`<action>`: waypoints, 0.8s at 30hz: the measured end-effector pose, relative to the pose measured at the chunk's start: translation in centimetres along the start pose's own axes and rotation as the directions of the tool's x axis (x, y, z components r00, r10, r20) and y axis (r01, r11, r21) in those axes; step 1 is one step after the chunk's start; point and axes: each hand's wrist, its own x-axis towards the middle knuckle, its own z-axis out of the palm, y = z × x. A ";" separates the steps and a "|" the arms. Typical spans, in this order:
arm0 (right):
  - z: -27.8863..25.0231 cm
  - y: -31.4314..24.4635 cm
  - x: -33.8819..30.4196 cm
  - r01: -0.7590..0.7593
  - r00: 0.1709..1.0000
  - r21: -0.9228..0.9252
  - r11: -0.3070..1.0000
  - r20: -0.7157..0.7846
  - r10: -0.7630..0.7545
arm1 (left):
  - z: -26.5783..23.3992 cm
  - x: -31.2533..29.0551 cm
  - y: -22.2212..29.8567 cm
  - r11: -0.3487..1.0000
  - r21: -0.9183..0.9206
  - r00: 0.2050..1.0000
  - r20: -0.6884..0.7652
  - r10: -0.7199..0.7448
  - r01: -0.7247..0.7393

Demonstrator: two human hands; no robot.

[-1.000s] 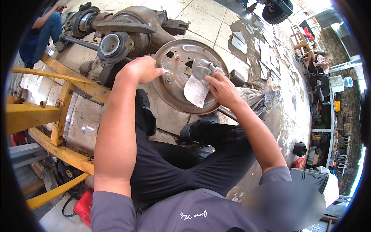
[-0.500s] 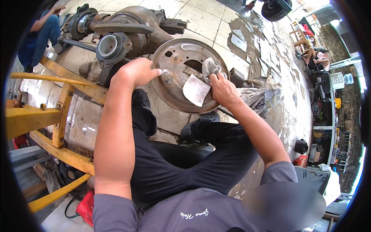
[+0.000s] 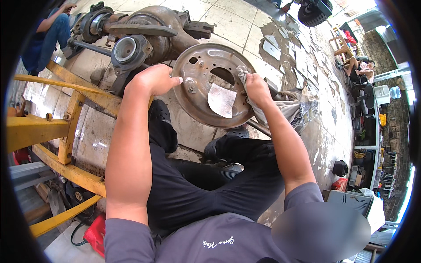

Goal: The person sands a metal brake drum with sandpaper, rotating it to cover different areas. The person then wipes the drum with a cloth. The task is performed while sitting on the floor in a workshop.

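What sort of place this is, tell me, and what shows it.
Likely a vehicle repair workshop: there is a bulky brown metal axle housing, a round rust-brown metal plate with cut-out openings, and a black, knobbly rubber tyre farther back.

Workshop floor (image 3: pixel 230 24): square pale tiles, stained, with dark joints, giving way toward the upper right to 1 dark, damp-looking broken patch (image 3: pixel 263 31) strewn with loose tile shards (image 3: pixel 272 47), some overlapping. On the tiles at upper left, a rusty axle assembly (image 3: pixel 164 19) sits low, its exact supports hidden; below it 1 black perforated clog (image 3: pixel 161 112) is planted on the tile, and at lower left a red plastic container (image 3: pixel 95 235) stands beside a black cable loop (image 3: pixel 75 236). Far right, near the shelving: 1 black rounded object (image 3: pixel 340 168), kind unclear, just beside a red crate (image 3: pixel 339 184).
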 end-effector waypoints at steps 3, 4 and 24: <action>-0.2 4.5 0.5 -0.140 0.990 0.448 0.883 0.075 0.119 | -0.4 0.4 0.2 0.998 0.011 0.996 0.070 0.054 -0.055; -0.1 5.8 0.3 -0.184 0.983 0.611 0.770 0.115 0.144 | -0.5 0.3 0.8 0.999 0.008 0.996 0.068 0.051 -0.052; -6.3 5.0 -3.9 0.137 0.986 -0.526 0.839 0.149 -0.068 | 0.1 0.1 -1.1 0.997 0.041 0.995 -0.065 0.073 -0.070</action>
